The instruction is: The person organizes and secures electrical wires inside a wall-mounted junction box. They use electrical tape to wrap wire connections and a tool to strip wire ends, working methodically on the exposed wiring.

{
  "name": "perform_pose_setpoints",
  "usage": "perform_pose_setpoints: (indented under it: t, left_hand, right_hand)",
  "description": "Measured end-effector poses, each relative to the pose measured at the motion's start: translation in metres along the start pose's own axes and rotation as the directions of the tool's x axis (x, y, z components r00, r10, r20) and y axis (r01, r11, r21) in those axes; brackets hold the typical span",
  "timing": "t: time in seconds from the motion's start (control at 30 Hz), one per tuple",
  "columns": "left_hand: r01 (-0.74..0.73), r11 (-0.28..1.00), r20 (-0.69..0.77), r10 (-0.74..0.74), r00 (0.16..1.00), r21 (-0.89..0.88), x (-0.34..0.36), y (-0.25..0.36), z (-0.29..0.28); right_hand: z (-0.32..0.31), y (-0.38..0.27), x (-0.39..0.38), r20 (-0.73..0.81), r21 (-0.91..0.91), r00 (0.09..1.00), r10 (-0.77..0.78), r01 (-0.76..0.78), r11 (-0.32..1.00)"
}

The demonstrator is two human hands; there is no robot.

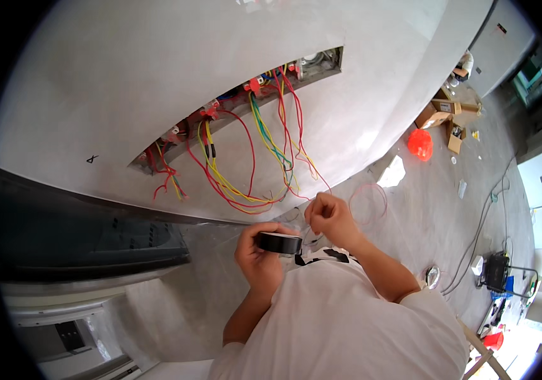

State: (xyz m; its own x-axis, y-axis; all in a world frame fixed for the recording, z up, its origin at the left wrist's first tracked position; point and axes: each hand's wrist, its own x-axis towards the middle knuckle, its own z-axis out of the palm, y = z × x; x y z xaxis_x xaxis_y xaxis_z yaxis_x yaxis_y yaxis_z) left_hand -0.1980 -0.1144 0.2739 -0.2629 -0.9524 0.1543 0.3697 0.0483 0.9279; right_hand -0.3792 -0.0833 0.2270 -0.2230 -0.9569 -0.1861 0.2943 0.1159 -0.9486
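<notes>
My left hand is wrapped round a roll of black electrical tape, held upright in front of my chest. Just to its right, my right hand is closed in a pinch; what its fingers hold is hidden. A thin red wire runs down to the back of that hand, but I cannot tell whether it is gripped. Above both hands, bundles of red, yellow and green wires hang from a long recess in the wall. Black tape bands wrap two yellow wires there.
A pale wall stands close ahead. On the floor to the right lie a red plastic bag, open cardboard boxes, a loop of red wire and a long dark cable. A person is far off at the upper right.
</notes>
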Motion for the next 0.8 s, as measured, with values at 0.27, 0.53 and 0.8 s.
perform_pose_setpoints:
  t: [0.27, 0.53, 0.8]
  left_hand:
    - [0.246, 0.906, 0.121, -0.217, 0.969, -0.344, 0.008, -0.015, -0.030]
    - [0.450, 0.737, 0.202, -0.406, 0.891, -0.504, 0.012, -0.008, -0.030]
    - [0.420, 0.854, -0.112, -0.471, 0.875, -0.308, 0.006, -0.016, -0.016]
  right_hand:
    - [-0.014, 0.035, 0.001, -0.152, -0.767, 0.857, -0.492, 0.212, 0.606]
    - [-0.029, -0.025, -0.015, 0.304, -0.897, 0.874, -0.380, 0.397, 0.194]
    - [0.042, -0.039, -0.040, 0.236, -0.380, 0.881, -0.410, 0.473, 0.795]
